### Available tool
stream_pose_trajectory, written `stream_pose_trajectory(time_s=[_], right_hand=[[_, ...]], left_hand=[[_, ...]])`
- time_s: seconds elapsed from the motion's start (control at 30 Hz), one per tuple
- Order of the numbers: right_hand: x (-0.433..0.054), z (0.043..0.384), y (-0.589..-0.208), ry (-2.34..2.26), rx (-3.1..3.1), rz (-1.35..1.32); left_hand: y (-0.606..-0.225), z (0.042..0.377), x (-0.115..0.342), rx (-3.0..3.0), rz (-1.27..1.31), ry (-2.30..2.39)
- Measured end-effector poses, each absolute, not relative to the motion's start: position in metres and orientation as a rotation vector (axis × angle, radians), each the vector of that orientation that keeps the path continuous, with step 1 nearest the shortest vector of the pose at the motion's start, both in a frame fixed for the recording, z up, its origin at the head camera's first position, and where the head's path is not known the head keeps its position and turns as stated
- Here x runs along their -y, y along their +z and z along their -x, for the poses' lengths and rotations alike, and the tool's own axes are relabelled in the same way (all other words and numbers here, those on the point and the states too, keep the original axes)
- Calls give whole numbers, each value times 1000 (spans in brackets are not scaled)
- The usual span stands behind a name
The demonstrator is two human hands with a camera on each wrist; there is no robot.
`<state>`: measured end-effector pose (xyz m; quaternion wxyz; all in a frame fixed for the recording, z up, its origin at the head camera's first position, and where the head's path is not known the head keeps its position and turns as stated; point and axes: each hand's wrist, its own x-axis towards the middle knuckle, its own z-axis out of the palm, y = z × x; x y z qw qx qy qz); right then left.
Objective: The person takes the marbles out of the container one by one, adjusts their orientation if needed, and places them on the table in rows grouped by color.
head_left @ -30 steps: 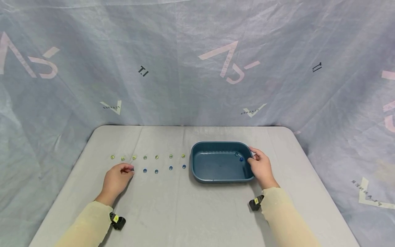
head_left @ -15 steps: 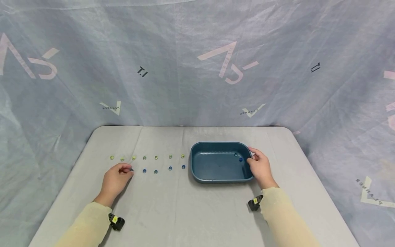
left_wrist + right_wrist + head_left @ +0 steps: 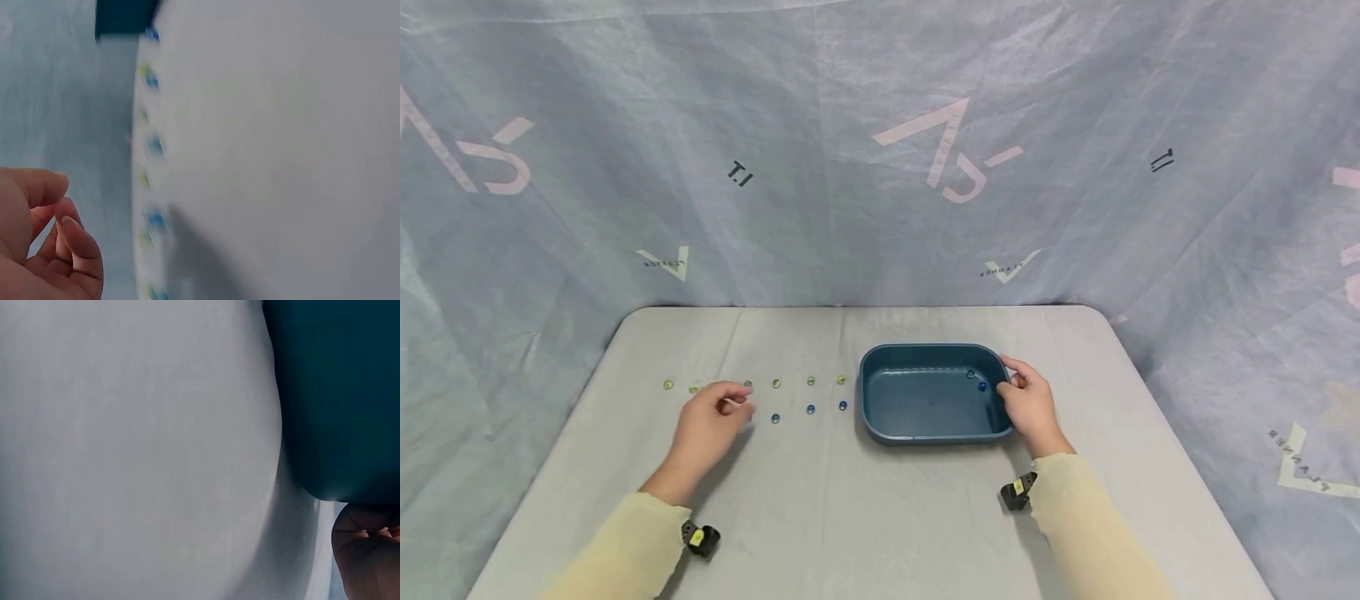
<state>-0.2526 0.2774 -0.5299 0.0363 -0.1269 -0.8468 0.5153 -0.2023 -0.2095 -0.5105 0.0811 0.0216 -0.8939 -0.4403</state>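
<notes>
Over the left part of the table hangs my left hand, thumb and fingers loosely curled with a gap between them. Nothing shows between those fingertips in the left wrist view. Several yellow-green glass marbles form a back row. Blue marbles make a second row in front, partly hidden by the left hand. My right hand grips the right end of a dark teal plastic tray, thumb inside the rim. Two marbles lie inside the tray near that thumb.
A pale cloth covers the table, and a grey printed curtain hangs behind it and at both sides. The tray stands just right of the marble rows. Each wrist carries a small black camera.
My left hand has left the leftmost blue marble, lifted and moved right, its fingertips parting; it now covers part of both rows. The right hand keeps its hold on the tray.
</notes>
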Motion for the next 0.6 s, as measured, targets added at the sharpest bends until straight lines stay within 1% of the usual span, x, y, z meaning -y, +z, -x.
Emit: stream_pose_trajectory(time_s=[0.2, 0.33, 0.6], right_hand=[[-276, 252, -529, 1597, 2590, 400], [-275, 252, -528, 1607, 2591, 398], [-276, 251, -528, 1587, 2602, 411]], left_hand=[[-493, 202, 146, 2593, 125, -1551], [-489, 200, 104, 2526, 254, -1689], [-480, 204, 31, 2564, 574, -1695]])
